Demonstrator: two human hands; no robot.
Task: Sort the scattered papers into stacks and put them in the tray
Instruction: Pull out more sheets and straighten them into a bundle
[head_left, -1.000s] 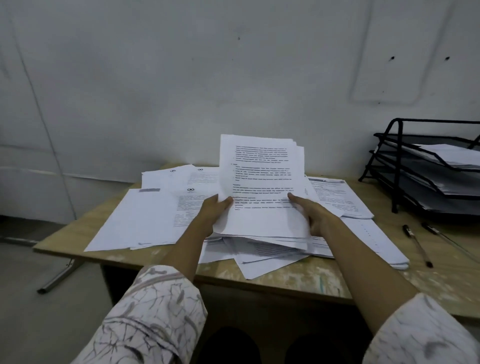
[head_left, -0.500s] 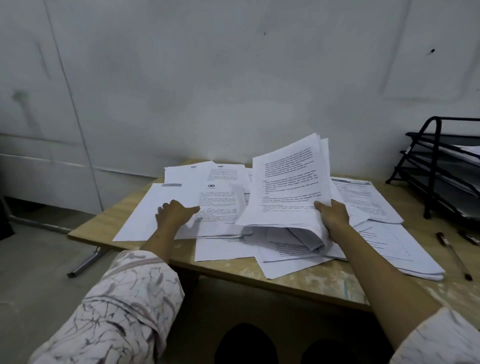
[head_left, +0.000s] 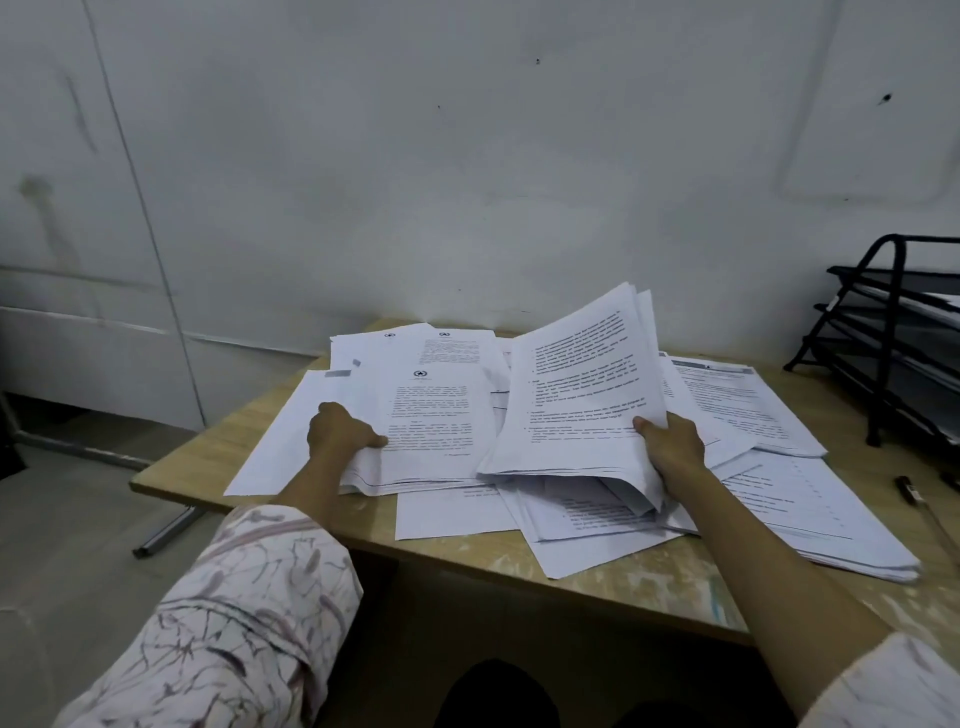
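White printed papers lie scattered over the wooden table (head_left: 649, 582). My right hand (head_left: 672, 447) grips a raised sheaf of papers (head_left: 576, 384) by its lower right corner, tilted up and leaning left. My left hand (head_left: 337, 431) grips the left edge of a flat stack with a star letterhead (head_left: 431, 410), thumb on top. More loose sheets (head_left: 457, 512) lie under and in front of both. A thicker pile (head_left: 810, 499) lies to the right. The black wire tray (head_left: 904, 332) stands at the far right, partly cut off, with paper in its upper tier.
A dark pen (head_left: 909, 488) lies on the table right of the papers, near the tray. The wall runs close behind the table. The table's left corner and a metal leg (head_left: 166, 530) stand over the bare floor. My knees show below the front edge.
My left hand let go of the raised sheaf, moved left and took hold of the letterhead stack. My right hand alone keeps the sheaf, now tilted. The view has swung left.
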